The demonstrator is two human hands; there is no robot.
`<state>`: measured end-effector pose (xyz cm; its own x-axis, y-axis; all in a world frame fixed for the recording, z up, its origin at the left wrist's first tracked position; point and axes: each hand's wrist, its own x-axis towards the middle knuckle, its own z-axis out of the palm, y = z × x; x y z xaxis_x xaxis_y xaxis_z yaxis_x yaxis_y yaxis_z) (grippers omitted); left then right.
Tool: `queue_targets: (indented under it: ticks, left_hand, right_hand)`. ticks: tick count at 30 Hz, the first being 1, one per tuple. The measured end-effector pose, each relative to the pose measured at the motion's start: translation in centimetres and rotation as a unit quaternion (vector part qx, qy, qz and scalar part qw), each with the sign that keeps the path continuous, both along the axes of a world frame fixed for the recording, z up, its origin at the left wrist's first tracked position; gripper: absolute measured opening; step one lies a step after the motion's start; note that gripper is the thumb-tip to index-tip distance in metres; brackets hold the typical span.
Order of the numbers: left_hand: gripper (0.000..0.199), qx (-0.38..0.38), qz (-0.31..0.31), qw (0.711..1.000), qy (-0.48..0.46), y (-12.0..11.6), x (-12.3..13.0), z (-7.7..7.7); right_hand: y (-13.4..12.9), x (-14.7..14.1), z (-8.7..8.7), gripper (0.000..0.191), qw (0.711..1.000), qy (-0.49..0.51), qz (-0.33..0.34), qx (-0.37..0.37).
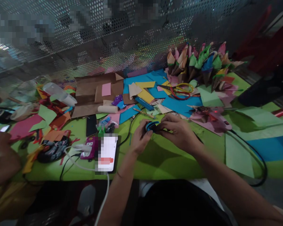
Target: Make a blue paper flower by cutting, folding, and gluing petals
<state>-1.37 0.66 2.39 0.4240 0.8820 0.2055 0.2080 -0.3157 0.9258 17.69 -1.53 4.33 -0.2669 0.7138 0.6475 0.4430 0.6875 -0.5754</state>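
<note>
A small rolled piece in blue and black (151,126), perhaps curled paper, is gripped between the thumb and fingers of my left hand (141,138). My right hand (179,130) pinches the dark end of that same piece from the right side. Both hands hover close together over the green tabletop (165,163). Just beyond them lie a blue cutter-like stick (144,103) and a thin brown stick (142,113). The fingers partly cover the held piece, so its full shape is hidden.
Paper cones with coloured swirled tops (202,62) stand back right. Scissors with red and yellow handles (181,91) rest on blue paper (179,105). A glue gun (217,117) trails a black cable. A phone (108,153) charges at left; another person's arm (4,153) is farther left.
</note>
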Motion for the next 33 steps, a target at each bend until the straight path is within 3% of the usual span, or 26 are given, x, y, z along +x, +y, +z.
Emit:
queue_targets:
  ticks: [12,19,25,33]
  left_hand:
    - [0.055,-0.02,-0.002,1.0,0.001,0.1,0.1,-0.3]
    - [0.053,-0.025,0.012,1.0,-0.003,0.3,-0.1,-1.3]
    - [0.049,-0.025,0.023,0.999,-0.01,0.2,-0.1,-0.9]
    - [0.051,-0.011,0.019,1.0,0.012,0.2,-0.1,-1.0]
  right_hand:
    - [-0.2,-0.2,0.0,0.012,0.998,0.029,-0.057,0.014]
    - [-0.3,-0.1,0.5,0.022,0.999,-0.019,-0.031,0.031]
    - [-0.2,0.0,0.4,0.014,0.998,-0.052,-0.024,0.037]
    - [0.2,0.1,0.1,0.012,0.999,-0.023,-0.028,0.035]
